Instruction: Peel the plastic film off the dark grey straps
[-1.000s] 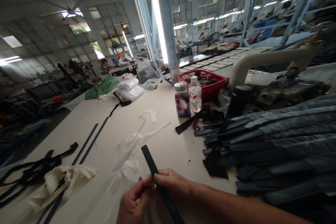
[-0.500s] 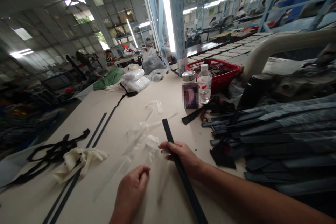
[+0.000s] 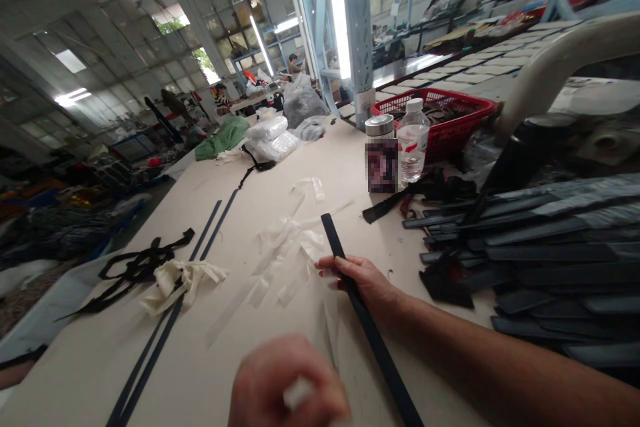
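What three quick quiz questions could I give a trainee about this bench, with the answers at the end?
1. Which of the person's hands holds the dark strip?
2. True or false: the clear bottle stands upright.
3. Pick one. The basket just behind the clear bottle is: A) green, B) red, C) white.

Key: 1. The right hand. 2. True. 3. B.

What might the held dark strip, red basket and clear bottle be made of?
Dark strip: matte, perhaps leathery or synthetic, given its smooth, dull surface.
Red basket: probably satiny moulded plastic, from its slotted wall.
Clear bottle: likely glossy plastic, transparent with highlights.
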`<state>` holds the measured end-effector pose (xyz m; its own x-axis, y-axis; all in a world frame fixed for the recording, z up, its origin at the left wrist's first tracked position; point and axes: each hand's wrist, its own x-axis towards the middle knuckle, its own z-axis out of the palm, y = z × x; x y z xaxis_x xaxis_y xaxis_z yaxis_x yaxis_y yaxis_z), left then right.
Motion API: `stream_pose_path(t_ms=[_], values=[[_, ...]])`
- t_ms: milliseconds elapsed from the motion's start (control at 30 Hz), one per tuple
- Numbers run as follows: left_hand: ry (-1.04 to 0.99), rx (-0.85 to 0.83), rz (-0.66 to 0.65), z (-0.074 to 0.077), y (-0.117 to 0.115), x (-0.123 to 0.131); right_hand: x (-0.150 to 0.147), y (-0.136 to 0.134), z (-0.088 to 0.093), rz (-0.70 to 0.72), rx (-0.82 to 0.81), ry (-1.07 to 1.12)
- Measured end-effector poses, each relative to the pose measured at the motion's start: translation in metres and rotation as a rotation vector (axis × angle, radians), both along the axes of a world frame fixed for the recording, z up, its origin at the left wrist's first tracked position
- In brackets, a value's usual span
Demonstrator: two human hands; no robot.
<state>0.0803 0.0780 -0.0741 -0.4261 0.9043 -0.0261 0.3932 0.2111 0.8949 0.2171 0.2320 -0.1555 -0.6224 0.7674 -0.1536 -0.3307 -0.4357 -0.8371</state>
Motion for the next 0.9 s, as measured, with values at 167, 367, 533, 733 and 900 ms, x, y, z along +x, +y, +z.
stream_pose_path(t_ms=[167, 367, 533, 733, 900], values=[[0.207, -0.228, -0.116, -0.043, 0.06, -0.011, -0.003, -0.005, -0.004, 0.024, 0.066, 0.03], [-0.131, -0.266, -0.29, -0.066, 0.06, -0.003, -0.002, -0.002, -0.003, -0.029, 0.025, 0.013], [-0.433, -0.357, -0.339, -0.058, 0.053, -0.001, -0.002, 0.001, 0.001, -0.07, -0.003, 0.005], [-0.439, -0.402, -0.39, -0.057, 0.051, -0.004, -0.001, 0.0, 0.004, -0.091, 0.007, 0.022], [-0.278, -0.453, -0.476, -0.061, 0.05, -0.005, 0.0, -0.003, 0.004, -0.094, 0.018, 0.047]])
